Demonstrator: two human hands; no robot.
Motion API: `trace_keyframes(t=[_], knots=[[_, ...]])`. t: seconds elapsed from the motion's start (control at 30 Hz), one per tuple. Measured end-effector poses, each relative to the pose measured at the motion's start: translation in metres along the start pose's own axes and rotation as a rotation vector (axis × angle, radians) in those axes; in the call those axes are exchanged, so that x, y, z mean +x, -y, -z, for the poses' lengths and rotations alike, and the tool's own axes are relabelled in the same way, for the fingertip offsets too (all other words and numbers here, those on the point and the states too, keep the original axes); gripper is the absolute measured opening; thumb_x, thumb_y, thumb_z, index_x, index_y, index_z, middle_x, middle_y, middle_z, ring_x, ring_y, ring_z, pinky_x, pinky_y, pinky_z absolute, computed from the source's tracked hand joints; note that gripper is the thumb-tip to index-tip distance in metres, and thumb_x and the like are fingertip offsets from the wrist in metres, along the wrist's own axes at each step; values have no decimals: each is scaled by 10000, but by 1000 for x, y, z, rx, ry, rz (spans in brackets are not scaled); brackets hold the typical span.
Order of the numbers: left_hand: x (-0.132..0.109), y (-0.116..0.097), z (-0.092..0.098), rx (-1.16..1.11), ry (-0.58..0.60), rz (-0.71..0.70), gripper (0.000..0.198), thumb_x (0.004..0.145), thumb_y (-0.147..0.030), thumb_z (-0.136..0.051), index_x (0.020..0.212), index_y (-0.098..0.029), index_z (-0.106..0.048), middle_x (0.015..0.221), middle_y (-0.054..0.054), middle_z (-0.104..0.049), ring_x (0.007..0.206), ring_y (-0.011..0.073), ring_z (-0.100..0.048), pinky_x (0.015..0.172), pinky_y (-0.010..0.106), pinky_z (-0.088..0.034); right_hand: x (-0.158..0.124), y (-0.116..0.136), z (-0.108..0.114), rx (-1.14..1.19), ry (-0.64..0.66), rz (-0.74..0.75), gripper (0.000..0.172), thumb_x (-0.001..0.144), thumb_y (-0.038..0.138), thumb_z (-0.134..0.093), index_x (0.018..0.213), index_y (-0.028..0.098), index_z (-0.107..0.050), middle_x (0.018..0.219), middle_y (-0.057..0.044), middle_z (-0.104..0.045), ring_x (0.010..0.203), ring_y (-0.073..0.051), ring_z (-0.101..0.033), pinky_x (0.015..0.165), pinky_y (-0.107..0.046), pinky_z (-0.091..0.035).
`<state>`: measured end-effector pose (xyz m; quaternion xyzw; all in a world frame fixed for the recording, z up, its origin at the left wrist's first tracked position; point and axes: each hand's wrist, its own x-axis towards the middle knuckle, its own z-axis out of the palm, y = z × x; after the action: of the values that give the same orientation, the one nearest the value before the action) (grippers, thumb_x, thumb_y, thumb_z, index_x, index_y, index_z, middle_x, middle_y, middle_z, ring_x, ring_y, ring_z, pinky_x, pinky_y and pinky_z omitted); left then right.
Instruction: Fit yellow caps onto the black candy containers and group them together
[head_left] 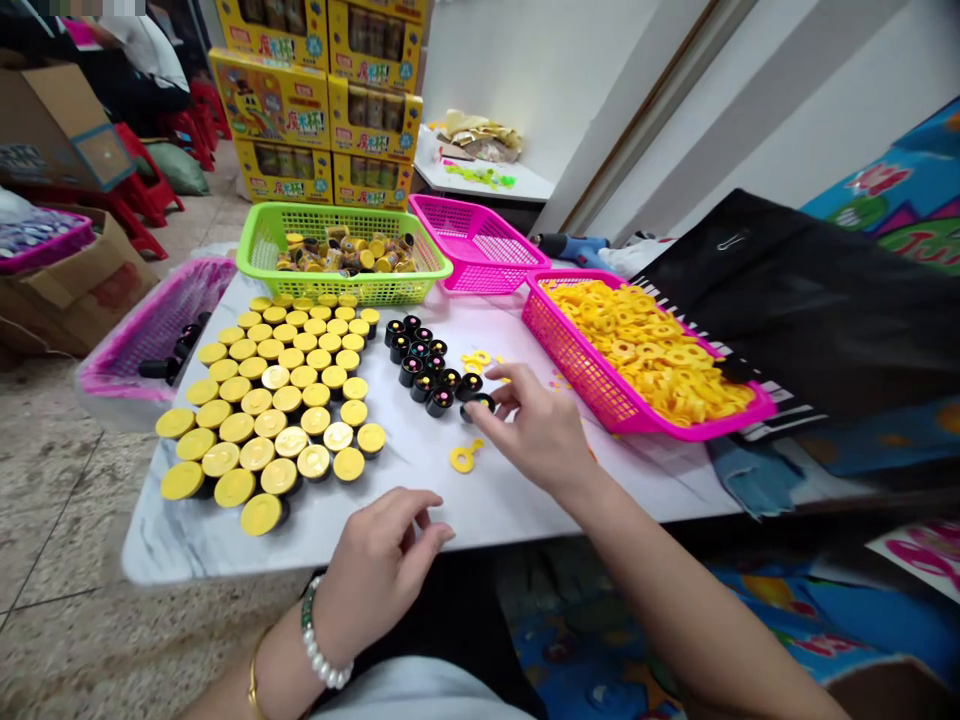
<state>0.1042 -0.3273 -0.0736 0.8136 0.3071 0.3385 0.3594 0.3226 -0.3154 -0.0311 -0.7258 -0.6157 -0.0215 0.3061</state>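
My right hand [538, 432] reaches over the table with thumb and fingers around a small black cup [475, 408] at the near end of a group of such cups. Other open black cups [440, 402] stand beside it, with small pink or yellow bits inside. Just below the fingers lies a yellow plastic ring piece with a short stem [462, 459]. My left hand [386, 545] hovers at the table's front edge, fingers loosely curled, thumb apart and nothing visible in it. To its upper left stand many black cups with yellow lids [257, 455].
A pink basket [637, 412] of yellow ring pieces [637, 345] stands right. Behind are a green basket [345, 290] of small wrapped cups and another pink basket [480, 240]. Yellow boxes [281, 105] are stacked farther back. A lined purple basket [142, 320] sits left of the table.
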Motion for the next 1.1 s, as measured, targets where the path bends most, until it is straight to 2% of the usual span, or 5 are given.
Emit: trace_keyframes(t=[0.23, 0.47, 0.7, 0.93, 1.1], knots=[[6, 3, -4, 67, -70, -3, 314, 905, -148, -522, 1214, -196, -554, 1078, 95, -621, 900, 182, -646, 774, 304, -582, -50, 37, 7, 338, 342, 107, 230, 842, 313, -680, 1028, 230, -573, 847, 1, -716, 653, -132, -674, 577, -228, -504], [5, 10, -8, 84, -51, 41, 299, 860, -168, -653, 1150, -181, -584, 1053, 85, -634, 876, 190, -655, 737, 297, -579, -52, -19, -12, 149, 184, 80, 181, 819, 293, -702, 987, 228, -684, 1134, -120, -670, 1084, -298, -603, 922, -483, -487], [5, 11, -4, 80, 10, 37, 340, 787, -208, -760, 1102, -168, -637, 994, 60, -631, 825, 170, -623, 756, 296, -548, -66, 1, 12, 647, 587, -213, 272, 943, 391, -519, 818, 188, -650, 789, -43, -691, 743, -168, -645, 701, -284, -508], [5, 12, -3, 107, 66, 24, 226, 842, -213, -687, 1064, -173, -674, 859, 18, -593, 705, 130, -579, 629, 241, -477, -57, 26, 22, 401, 829, -149, 338, 965, 385, -458, 735, 190, -610, 540, 30, -603, 490, -94, -517, 508, -210, -380], [6, 10, -2, 125, 112, 74, 194, 807, -240, -735, 985, -182, -684, 805, -5, -558, 713, 136, -564, 636, 248, -448, -58, 34, 11, 254, 596, -206, 310, 906, 381, -541, 691, 190, -656, 509, 14, -631, 443, -101, -530, 478, -222, -379]])
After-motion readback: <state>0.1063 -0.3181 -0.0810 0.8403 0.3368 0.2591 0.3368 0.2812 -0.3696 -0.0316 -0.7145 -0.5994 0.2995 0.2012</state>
